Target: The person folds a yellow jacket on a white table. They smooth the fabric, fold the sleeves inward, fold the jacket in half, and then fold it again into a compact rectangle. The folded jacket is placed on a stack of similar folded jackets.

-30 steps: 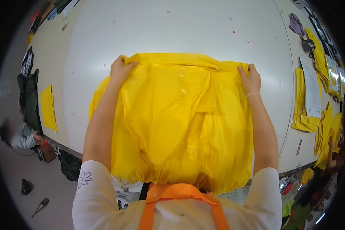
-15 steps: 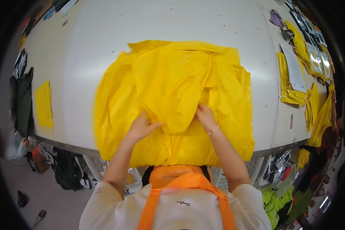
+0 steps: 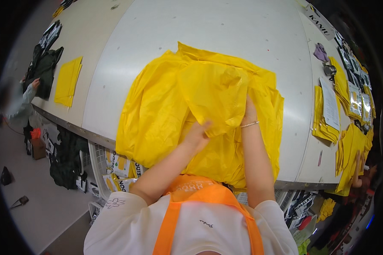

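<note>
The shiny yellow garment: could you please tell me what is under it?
A smooth whitish tabletop shows around the garment, and its fabric partly hides the right hand; what else it covers cannot be seen.

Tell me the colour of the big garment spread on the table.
The garment is bright yellow; it shows best in the head view.
</note>
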`<state>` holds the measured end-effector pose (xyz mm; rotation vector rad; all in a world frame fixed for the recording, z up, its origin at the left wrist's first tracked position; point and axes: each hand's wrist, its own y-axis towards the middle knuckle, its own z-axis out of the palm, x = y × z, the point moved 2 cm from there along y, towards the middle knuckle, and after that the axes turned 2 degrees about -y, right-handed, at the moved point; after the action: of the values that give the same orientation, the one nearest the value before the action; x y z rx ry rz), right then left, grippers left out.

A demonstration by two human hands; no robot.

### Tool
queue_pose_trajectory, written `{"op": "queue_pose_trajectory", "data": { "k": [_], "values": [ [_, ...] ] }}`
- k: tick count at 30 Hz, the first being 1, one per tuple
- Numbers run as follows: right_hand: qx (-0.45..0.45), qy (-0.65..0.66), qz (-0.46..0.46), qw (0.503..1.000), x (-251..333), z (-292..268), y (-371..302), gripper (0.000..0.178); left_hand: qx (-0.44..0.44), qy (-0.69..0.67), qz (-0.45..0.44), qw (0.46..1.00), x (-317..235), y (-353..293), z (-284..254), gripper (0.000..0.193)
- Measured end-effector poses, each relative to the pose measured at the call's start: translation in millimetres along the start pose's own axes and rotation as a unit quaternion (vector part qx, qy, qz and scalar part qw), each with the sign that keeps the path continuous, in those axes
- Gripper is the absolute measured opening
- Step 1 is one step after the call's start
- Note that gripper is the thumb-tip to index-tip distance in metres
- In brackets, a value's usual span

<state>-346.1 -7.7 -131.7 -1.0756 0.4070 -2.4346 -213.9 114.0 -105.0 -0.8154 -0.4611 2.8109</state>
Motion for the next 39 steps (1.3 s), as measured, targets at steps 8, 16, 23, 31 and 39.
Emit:
{"op": "queue_pose_trajectory", "data": {
  "k": [8, 16, 23, 31, 39],
  "values": [
    [-0.237, -0.613, -0.331, 0.677, 58, -14, -69, 0.023, -0.163, 0.032, -0.063, 0.984, 20, 2, -3, 0.034],
    [0.208, -0.584, 0.077, 0.781, -3, 11, -19, 0.022, -0.099, 0.132, -0.037, 0.986, 22, 7, 0, 0.027],
    [0.288, -0.578, 0.200, 0.736, -47, -27, 28, 0.030, -0.025, 0.206, -0.029, 0.978, -18, 19, 27, 0.023],
    [-0.053, -0.746, -0.259, 0.611, 27, -72, -70, 0.051, -0.144, 0.519, 0.132, 0.832, -74, 49, -37, 0.044],
    [-0.200, -0.624, -0.222, 0.722, 19, -75, -36, 0.027, -0.130, 0.667, 0.226, 0.698, -120, 111, -77, 0.015]
  ]
}}
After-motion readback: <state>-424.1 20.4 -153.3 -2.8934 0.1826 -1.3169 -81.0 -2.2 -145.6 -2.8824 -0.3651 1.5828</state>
